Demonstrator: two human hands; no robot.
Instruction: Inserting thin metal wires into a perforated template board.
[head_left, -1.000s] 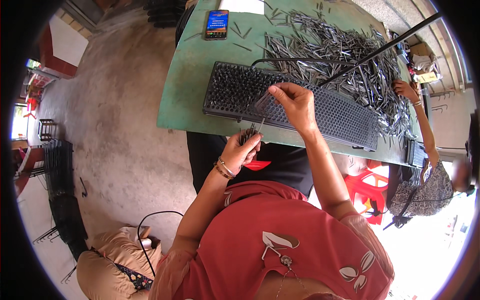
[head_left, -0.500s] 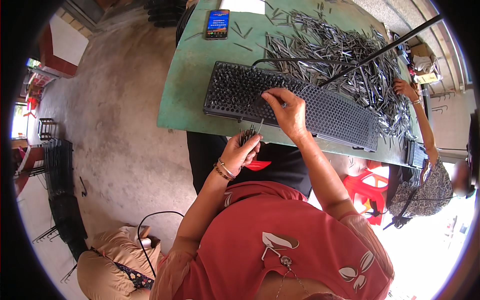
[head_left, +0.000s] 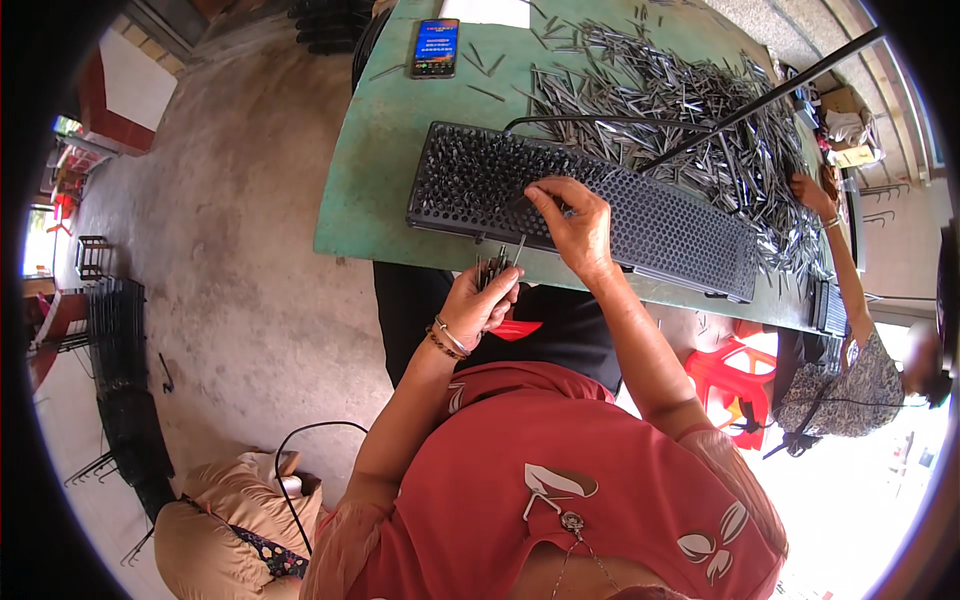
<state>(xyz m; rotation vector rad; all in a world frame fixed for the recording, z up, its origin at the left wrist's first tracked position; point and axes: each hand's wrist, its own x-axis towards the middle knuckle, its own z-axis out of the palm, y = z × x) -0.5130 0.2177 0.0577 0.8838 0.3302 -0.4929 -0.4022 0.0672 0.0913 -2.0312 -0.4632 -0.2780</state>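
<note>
A long black perforated tray lies aslant along the table's near edge. Thin metal rods stand upright in its left holes, while many holes on the right show bare. My left hand is closed around a small bundle of metal rods just in front of the tray. One rod sticks up above the thumb. Over the tray's near edge, my right hand pinches thumb and forefinger together. What lies between those fingertips is too dark to make out.
A big heap of loose metal rods covers the green table behind the tray. A phone lies at the far left. A black bar slants over the heap. At right, a co-worker's hand is beside the heap, near a red stool.
My hands have barely moved. The co-worker's hand at right has shifted slightly at the heap's edge, and that person's head and body have moved a little.
</note>
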